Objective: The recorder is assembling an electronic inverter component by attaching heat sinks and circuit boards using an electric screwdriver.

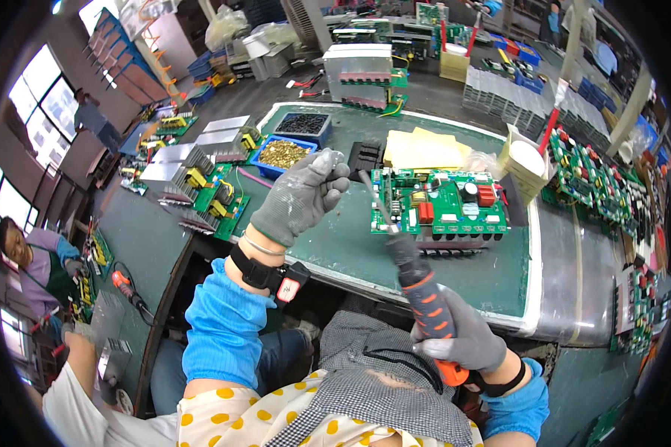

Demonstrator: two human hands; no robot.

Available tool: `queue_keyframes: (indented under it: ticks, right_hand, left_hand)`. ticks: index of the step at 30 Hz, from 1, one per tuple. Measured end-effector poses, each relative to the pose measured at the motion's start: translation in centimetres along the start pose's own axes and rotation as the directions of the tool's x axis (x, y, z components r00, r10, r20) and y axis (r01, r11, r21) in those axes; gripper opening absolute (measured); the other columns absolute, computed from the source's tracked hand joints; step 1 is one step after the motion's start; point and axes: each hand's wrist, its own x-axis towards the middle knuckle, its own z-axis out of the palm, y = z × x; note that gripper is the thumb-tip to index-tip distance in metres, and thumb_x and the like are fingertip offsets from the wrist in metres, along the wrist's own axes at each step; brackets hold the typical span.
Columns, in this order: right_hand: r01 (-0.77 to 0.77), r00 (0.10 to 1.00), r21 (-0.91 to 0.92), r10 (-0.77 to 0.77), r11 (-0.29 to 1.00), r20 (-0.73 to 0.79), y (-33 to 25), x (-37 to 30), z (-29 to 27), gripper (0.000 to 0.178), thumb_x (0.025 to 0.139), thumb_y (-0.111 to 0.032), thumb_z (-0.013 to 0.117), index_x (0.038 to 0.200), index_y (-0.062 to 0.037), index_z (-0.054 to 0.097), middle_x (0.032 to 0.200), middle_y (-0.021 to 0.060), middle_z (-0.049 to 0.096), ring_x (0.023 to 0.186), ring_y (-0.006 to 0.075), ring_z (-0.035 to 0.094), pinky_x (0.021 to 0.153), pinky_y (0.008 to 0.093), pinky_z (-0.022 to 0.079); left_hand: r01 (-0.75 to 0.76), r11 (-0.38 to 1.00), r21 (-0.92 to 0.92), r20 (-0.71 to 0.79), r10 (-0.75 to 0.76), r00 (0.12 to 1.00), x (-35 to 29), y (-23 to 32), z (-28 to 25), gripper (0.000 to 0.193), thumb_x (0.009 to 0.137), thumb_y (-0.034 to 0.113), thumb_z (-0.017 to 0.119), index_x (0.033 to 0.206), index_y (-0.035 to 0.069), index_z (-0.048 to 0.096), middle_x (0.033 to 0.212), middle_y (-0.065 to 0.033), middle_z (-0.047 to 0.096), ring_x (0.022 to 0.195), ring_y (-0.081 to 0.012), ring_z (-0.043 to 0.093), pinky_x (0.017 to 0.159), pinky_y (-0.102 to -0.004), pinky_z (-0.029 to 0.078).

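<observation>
The person's right hand (466, 344), in a grey knit glove, was wrapped tight around the orange-and-black ribbed grip of an electric screwdriver (417, 287), its thin metal bit angled up and left to the left edge of a green circuit board with red and black components (441, 203). That board sat on a finned metal heatsink on the green bench mat (350, 246), just right of centre. The left hand (300, 195), gloved as well, hovered above the mat with fingers curled and tips pinched together on something small, couldn't tell what. Behind it sat a blue plastic bin of brass screws (282, 155) and a black-filled bin (303, 124).
</observation>
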Motion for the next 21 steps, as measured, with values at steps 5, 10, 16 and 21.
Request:
queue_keyframes:
  ticks: [5,10,16,21]
  right_hand:
    - [-0.023,1.0,-0.331,0.021,0.943,-0.011,-0.4,0.3,0.0,0.081,0.076,-0.02,0.077,0.144,-0.0008,0.037,0.107,0.0136,0.063,0.092,0.022,0.063,0.085,0.0361,0.05]
    - [0.007,1.0,-0.372,-0.013,0.928,-0.015,-0.1,-0.4,-0.4,0.076,0.077,-0.022,0.076,0.14,-0.0009,0.04,0.106,0.0128,0.063,0.092,0.021,0.063,0.085,0.0353,0.05]
    - [-0.052,0.998,0.04,0.05,0.998,0.049,0.2,-1.1,-0.7,0.073,0.073,-0.024,0.077,0.133,0.0006,0.043,0.095,0.0119,0.064,0.084,0.0183,0.066,0.075,0.0329,0.055]
    - [0.019,0.996,-0.31,-0.045,0.951,-0.077,0.1,-2.7,-0.4,0.06,0.078,-0.022,0.075,0.129,-0.0021,0.049,0.103,0.01,0.061,0.091,0.0165,0.059,0.083,0.0333,0.049]
  left_hand:
    - [-0.026,0.994,0.104,0.058,0.02,0.998,-0.8,0.0,1.8,0.032,0.097,0.029,0.063,0.117,0.004,0.059,0.094,-0.0027,0.065,0.074,-0.0088,0.063,0.06,-0.0189,0.054]
    - [-0.032,0.948,0.318,0.024,0.026,0.999,-1.1,0.1,2.9,0.032,0.096,0.029,0.064,0.114,0.002,0.062,0.091,-0.0069,0.068,0.067,-0.0101,0.064,0.058,-0.0184,0.055]
    - [0.003,0.943,0.333,0.017,-0.01,1.0,-1.1,0.3,4.5,0.029,0.096,0.025,0.065,0.111,0.002,0.064,0.09,-0.0078,0.07,0.072,-0.0124,0.068,0.059,-0.0198,0.056]
    - [-0.047,0.68,0.732,0.04,0.026,0.999,-0.8,1.1,6.6,0.023,0.094,0.021,0.066,0.105,0.001,0.067,0.088,-0.007,0.071,0.073,-0.0121,0.068,0.061,-0.0209,0.055]
